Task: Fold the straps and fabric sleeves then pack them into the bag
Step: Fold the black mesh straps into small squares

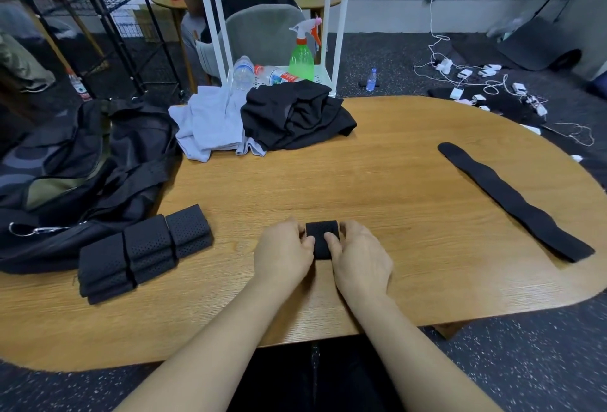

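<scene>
A small folded black strap (321,233) lies on the wooden table (377,181) near its front edge. My left hand (282,255) and my right hand (359,255) grip it from either side, thumbs on top and fingers curled around its ends. A long black strap (512,200) lies flat and unfolded at the right. Three folded perforated black sleeves (144,249) sit side by side at the left, beside the open black bag (75,175) that covers the table's left end.
A grey garment (210,122) and a black garment (295,116) are heaped at the table's far edge. Behind them stands a white cart (338,34) with a green spray bottle (302,57) and water bottles. Cables and chargers lie on the floor at right.
</scene>
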{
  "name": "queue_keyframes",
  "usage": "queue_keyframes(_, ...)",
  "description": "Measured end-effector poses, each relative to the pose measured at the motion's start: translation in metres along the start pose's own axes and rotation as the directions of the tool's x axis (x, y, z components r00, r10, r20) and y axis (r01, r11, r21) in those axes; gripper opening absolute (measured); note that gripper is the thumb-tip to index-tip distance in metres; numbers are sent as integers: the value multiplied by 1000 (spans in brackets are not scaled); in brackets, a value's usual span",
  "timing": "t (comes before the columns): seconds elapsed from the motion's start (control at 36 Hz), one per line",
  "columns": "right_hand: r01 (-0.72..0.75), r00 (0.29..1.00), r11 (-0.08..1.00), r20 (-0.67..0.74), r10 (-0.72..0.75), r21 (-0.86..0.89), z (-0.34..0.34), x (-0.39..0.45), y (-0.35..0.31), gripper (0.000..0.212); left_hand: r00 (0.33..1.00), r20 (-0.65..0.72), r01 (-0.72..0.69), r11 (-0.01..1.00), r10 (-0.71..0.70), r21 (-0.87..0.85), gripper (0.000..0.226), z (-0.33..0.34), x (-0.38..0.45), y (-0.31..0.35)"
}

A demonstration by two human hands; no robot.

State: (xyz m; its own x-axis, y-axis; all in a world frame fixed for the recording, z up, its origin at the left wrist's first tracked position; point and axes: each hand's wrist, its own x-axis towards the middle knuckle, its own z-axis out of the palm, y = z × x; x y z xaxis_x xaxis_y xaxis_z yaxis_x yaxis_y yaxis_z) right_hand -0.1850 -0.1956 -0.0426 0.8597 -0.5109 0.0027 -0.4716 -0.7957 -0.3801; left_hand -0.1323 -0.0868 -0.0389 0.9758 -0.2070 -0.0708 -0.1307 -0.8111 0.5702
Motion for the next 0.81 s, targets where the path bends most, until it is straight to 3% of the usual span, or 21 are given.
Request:
queue_keyframes(0.25, 36, 999, 995, 2, -36, 92, 2, 0, 1, 37, 991, -16, -135, 989, 136, 66, 29, 2, -6, 3)
queue_keyframes(0.42, 244, 956, 958, 130, -264, 153, 8, -25, 15, 78, 986, -14, -167, 984, 167, -56, 37, 5, -23, -13)
queue_keyframes(0.56, 344, 922, 935, 160, -353, 82, 18, -42, 13, 65, 982, -22, -191, 977, 190, -99, 34, 3, -40, -23)
queue_keyframes(0.72, 336, 916, 921, 161, -369, 199, 23, -46, -13, 52, 992, -47, -121, 976, 115, -183, 40, -3, -48, -41)
queue_keyframes(0.81, 344, 901, 888, 159, -404, 305, 25, -46, -34, 62, 997, -78, -49, 968, 31, -245, 42, -25, -52, -51)
